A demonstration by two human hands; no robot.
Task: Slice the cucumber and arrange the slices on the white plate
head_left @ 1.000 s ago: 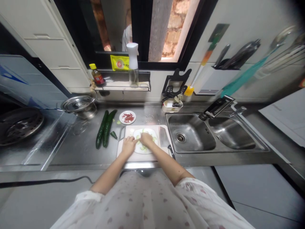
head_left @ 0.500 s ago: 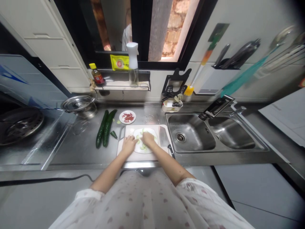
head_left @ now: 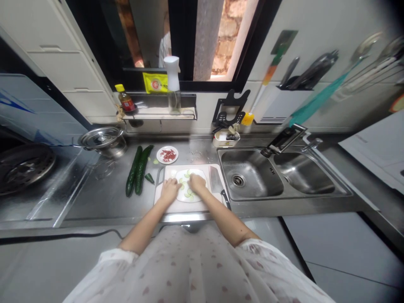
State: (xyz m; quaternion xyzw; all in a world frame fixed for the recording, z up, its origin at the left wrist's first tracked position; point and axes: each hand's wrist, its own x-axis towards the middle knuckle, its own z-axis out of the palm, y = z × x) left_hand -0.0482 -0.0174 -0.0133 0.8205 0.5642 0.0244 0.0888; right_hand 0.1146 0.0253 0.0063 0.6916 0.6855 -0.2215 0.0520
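Observation:
A white cutting board [head_left: 214,203] lies on the steel counter in front of me, with a white plate [head_left: 189,197] on it holding several pale green cucumber slices [head_left: 188,193]. My left hand [head_left: 169,190] rests curled at the plate's left rim, touching it. My right hand [head_left: 198,183] sits over the plate with fingers bent down onto the slices. A cleaver [head_left: 216,182] lies on the board's right side, untouched. Two whole cucumbers [head_left: 137,175] lie left of the board, with a small cut end [head_left: 150,178] beside them.
A small dish of chopped red chili [head_left: 167,154] stands behind the board. A lidded steel pot [head_left: 102,141] sits at the left, a double sink [head_left: 252,179] with a faucet [head_left: 285,141] at the right. A shelf with bottles and a utensil rack line the wall.
Both hands stay on the plate; the right hand has shifted slightly right over the slices. The view has moved a little.

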